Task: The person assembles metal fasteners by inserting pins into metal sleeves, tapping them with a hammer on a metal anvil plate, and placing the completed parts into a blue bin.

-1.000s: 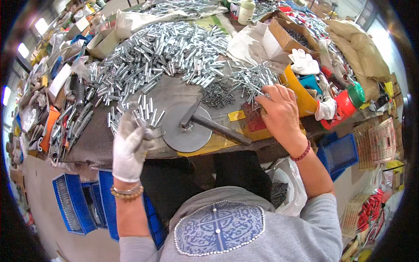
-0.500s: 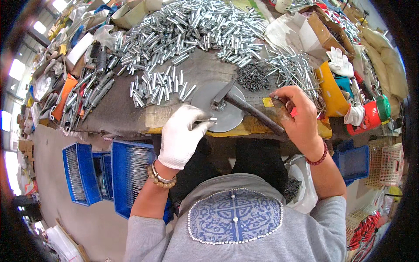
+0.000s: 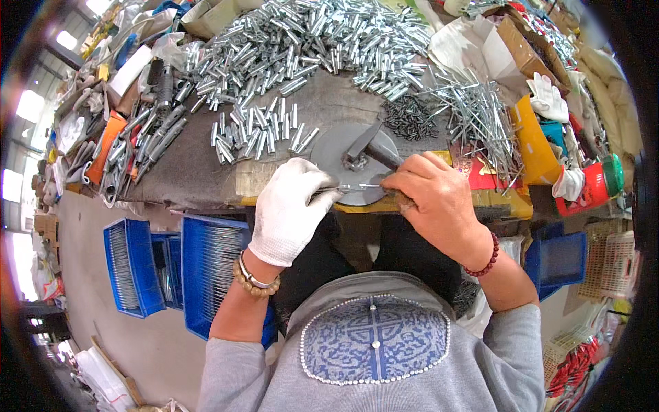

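My left hand [image 3: 287, 211], in a white glove, pinches a short shiny metal sleeve [image 3: 346, 186] at the bench's front edge. Facing it, my bare right hand [image 3: 439, 202] has thumb and fingers closed on a thin metal pin [image 3: 372, 185] that points left at the sleeve. I cannot tell whether the two pieces touch. Just behind both lies a round grey metal plate [image 3: 329, 152], with a hammer [image 3: 382, 152] resting on it; my right hand hides much of the handle.
A big heap of metal tubes [image 3: 309, 41] covers the bench's back, with a smaller group [image 3: 261, 129] nearer. Small dark pieces [image 3: 408, 120] and thin rods [image 3: 477, 130] lie right. Blue crates [image 3: 128, 268] with metal parts stand below left. A red jar [image 3: 582, 191] sits far right.
My right hand has moved left from the hammer handle's end to meet my left hand, and a thin pin now shows in its fingers. My left hand stays nearly in place.
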Motion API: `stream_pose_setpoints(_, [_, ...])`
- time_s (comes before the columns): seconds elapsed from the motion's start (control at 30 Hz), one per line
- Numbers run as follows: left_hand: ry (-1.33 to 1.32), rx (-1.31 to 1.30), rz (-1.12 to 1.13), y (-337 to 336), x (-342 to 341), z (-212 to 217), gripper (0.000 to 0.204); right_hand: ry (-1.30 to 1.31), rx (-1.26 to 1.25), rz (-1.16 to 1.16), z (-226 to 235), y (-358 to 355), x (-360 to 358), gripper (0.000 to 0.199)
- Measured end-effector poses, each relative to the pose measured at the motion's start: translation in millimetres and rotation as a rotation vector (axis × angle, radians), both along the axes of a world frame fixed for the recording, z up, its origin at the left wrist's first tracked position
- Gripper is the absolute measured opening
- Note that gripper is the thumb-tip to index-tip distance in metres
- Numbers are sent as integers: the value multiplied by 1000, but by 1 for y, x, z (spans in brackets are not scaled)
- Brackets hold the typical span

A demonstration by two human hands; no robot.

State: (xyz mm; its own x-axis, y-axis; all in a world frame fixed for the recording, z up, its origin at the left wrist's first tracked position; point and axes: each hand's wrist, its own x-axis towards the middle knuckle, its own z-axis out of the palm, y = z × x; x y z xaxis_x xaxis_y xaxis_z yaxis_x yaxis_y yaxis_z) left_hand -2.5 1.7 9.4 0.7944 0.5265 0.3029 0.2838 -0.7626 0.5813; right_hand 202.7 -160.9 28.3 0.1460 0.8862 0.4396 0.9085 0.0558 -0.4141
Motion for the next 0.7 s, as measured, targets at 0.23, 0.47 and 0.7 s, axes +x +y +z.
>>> stream_pose_setpoints(0.23, [-35, -57, -10, 2, -2, -7, 17, -150, -49, 47, -5, 6, -4, 15])
stream_pose_setpoints(0.47, [-46, -93, 4, 1, -2, -11, 18, -214, -24, 115, -2, 10, -3, 7])
stream_pose_setpoints(0.7, [-63, -112, -4, 1, -2, -11, 18, -303, -52, 154, 3, 13, 0, 5])
